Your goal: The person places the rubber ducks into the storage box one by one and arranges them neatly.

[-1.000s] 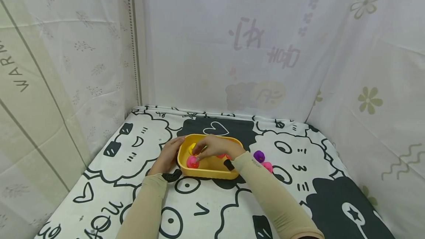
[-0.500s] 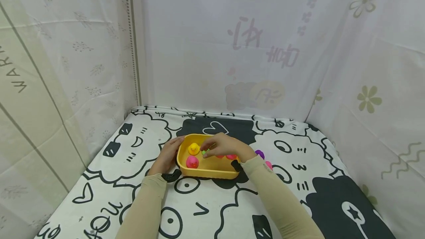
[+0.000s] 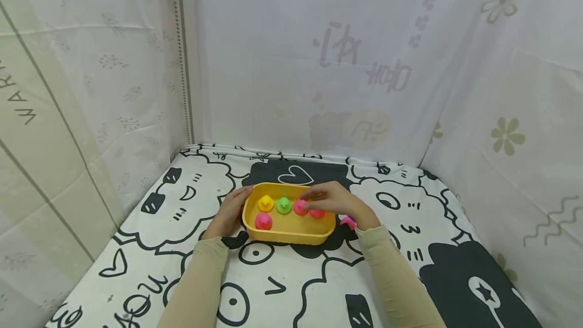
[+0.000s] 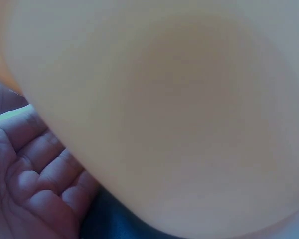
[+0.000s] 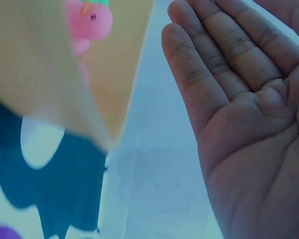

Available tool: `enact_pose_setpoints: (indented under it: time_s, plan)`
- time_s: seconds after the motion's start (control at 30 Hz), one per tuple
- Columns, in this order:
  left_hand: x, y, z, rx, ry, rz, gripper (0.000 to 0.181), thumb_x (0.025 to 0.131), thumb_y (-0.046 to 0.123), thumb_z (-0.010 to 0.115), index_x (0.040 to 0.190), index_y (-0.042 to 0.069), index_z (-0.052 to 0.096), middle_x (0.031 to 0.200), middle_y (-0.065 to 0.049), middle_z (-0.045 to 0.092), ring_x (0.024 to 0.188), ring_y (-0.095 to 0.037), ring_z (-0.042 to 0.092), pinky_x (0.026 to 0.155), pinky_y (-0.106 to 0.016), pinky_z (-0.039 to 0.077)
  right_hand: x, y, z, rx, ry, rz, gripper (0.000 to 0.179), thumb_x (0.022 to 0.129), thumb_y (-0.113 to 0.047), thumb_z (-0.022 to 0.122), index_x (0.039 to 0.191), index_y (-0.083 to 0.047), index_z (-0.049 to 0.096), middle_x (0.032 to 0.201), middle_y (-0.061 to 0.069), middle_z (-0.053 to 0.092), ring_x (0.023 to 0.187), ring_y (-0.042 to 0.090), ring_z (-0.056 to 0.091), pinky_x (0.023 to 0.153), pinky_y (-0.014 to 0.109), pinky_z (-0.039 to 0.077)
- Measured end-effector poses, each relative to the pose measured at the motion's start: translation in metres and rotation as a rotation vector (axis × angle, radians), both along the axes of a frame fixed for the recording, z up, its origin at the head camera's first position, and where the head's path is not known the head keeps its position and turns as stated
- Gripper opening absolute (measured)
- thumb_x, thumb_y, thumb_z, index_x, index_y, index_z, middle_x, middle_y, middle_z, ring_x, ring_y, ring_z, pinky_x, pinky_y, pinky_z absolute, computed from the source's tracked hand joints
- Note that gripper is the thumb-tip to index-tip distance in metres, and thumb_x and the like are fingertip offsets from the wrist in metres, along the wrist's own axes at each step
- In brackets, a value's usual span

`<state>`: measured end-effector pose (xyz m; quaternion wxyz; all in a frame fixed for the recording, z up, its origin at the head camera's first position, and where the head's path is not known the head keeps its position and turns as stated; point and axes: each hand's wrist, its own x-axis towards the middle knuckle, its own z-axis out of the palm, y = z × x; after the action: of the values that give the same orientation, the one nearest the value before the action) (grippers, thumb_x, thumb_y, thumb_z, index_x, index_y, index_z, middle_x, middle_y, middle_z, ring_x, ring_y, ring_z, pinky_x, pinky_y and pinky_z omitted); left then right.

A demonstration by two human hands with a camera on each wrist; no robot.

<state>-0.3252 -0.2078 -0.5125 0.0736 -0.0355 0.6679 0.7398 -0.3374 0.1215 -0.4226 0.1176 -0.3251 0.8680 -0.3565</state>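
Observation:
A yellow tray (image 3: 291, 237) holds a yellow toy duck (image 3: 265, 203), a green duck (image 3: 284, 205) and several pink ducks (image 3: 263, 221). My left hand (image 3: 230, 211) rests against the tray's left outer wall; in the left wrist view the tray hides its fingertips. Above the right end of the tray is my right hand (image 3: 334, 199), its fingers nearly straight in the right wrist view and nothing held. It partly covers the two pink ducks there. One pink duck (image 5: 94, 21) shows over the tray edge in the right wrist view.
Right of the tray, a pink toy (image 3: 348, 222) lies on the patterned cloth (image 3: 268, 292), partly hidden by my right wrist. A purple toy (image 5: 9, 232) shows at the lower left of the right wrist view. White curtains (image 3: 291, 65) enclose the back and sides.
My right hand has moved right, from over the left-hand ducks to the tray's right end, uncovering the yellow and green ducks. My left hand has stayed at the tray.

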Motion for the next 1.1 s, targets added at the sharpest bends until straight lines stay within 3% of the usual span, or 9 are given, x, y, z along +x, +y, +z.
enact_pose_setpoints:
  time_s: [0.2,0.33,0.5,0.73,0.9,1.1]
  plan:
    - [0.001,0.001,0.002,0.003,-0.009,0.005,0.059,0.100,0.051,0.056,0.146,0.014,0.052,0.146,-0.009,0.052,0.132,-0.027,0.051,0.105,-0.036,0.047,0.003,0.038,-0.002,-0.063,0.003,-0.107,0.040,0.088,-0.045,0.077,0.120,-0.021,0.073,0.123,0.005,0.070,0.115,0.019,0.066,0.097,0.045,0.055]
    - [0.000,0.002,0.004,0.020,-0.003,0.001,0.059,0.100,0.051,0.056,0.146,0.014,0.052,0.146,-0.009,0.052,0.132,-0.026,0.051,0.105,-0.035,0.047,0.003,0.070,-0.004,-0.096,-0.003,-0.205,0.038,0.087,-0.046,0.078,0.118,-0.025,0.073,0.119,0.002,0.071,0.113,0.022,0.067,0.094,0.047,0.056]
    - [-0.001,0.000,0.003,0.009,0.005,0.005,0.060,0.100,0.052,0.055,0.147,0.014,0.051,0.147,-0.009,0.051,0.133,-0.027,0.050,0.106,-0.034,0.047,-0.003,0.100,-0.006,-0.059,-0.018,-0.288,0.040,0.089,-0.041,0.077,0.122,-0.019,0.072,0.119,0.000,0.071,0.118,0.028,0.064,0.096,0.050,0.054]
    - [0.001,0.002,0.003,0.020,-0.002,0.008,0.058,0.101,0.051,0.055,0.146,0.015,0.052,0.146,-0.008,0.052,0.132,-0.026,0.051,0.105,-0.035,0.048,-0.011,0.126,-0.021,-0.010,-0.083,-0.275,0.038,0.091,-0.033,0.076,0.123,-0.014,0.071,0.123,0.012,0.070,0.115,0.029,0.065,0.098,0.053,0.052]
    - [0.001,0.002,0.002,0.024,-0.014,0.012,0.057,0.100,0.051,0.057,0.144,0.016,0.054,0.145,-0.006,0.053,0.132,-0.024,0.051,0.105,-0.034,0.047,-0.016,0.136,-0.033,-0.002,-0.153,-0.285,0.038,0.089,-0.029,0.078,0.122,-0.012,0.071,0.119,0.008,0.072,0.106,0.025,0.069,0.097,0.049,0.054]
    - [0.000,0.001,0.002,0.010,-0.002,0.002,0.061,0.099,0.052,0.057,0.147,0.014,0.051,0.147,-0.008,0.052,0.133,-0.026,0.050,0.106,-0.035,0.047,-0.019,0.141,-0.047,0.050,-0.207,-0.280,0.039,0.089,-0.026,0.078,0.125,-0.014,0.071,0.120,0.006,0.070,0.109,0.025,0.063,0.094,0.042,0.056]
